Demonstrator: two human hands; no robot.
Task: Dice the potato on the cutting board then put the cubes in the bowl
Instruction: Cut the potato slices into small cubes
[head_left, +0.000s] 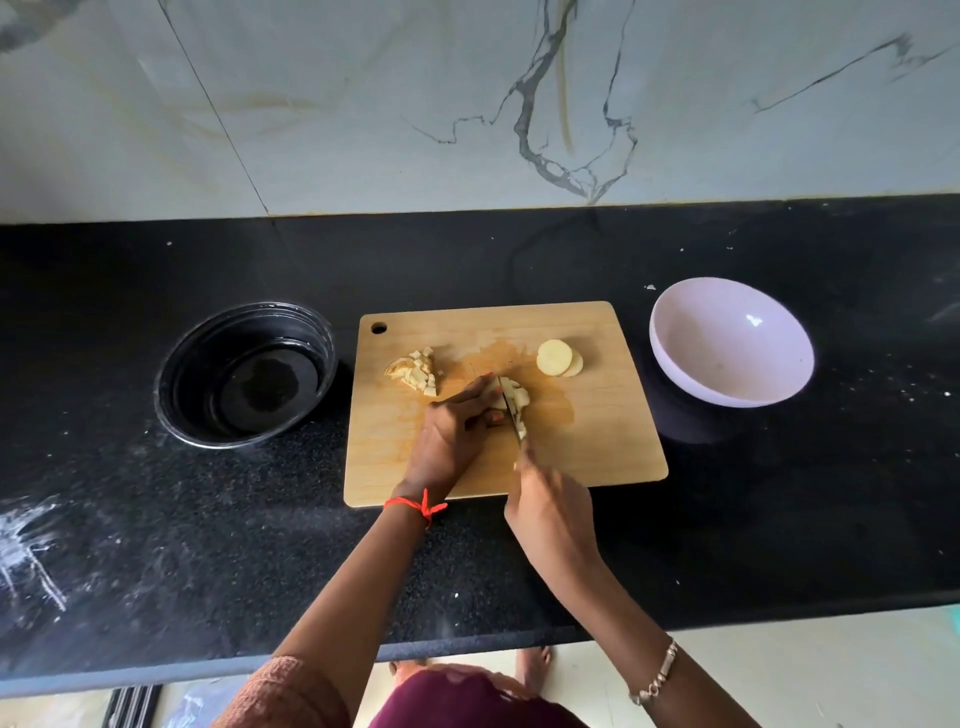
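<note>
A wooden cutting board (597, 447) lies on the black counter. At its middle my left hand (452, 431) holds down a stack of potato strips (517, 397), fingers curled over them. My right hand (550, 512) grips a knife (514, 415) whose blade stands in the strips, right beside my left fingertips. A small heap of potato cubes (418, 371) sits at the board's left. Two or three round potato slices (558, 357) lie at its upper right. A pale lilac bowl (730, 343) stands right of the board, with nothing in it.
A black round container (244, 371) with a wet bottom stands left of the board. A marble wall rises behind the counter. The counter's front edge runs just under my forearms, with white smears at the far left.
</note>
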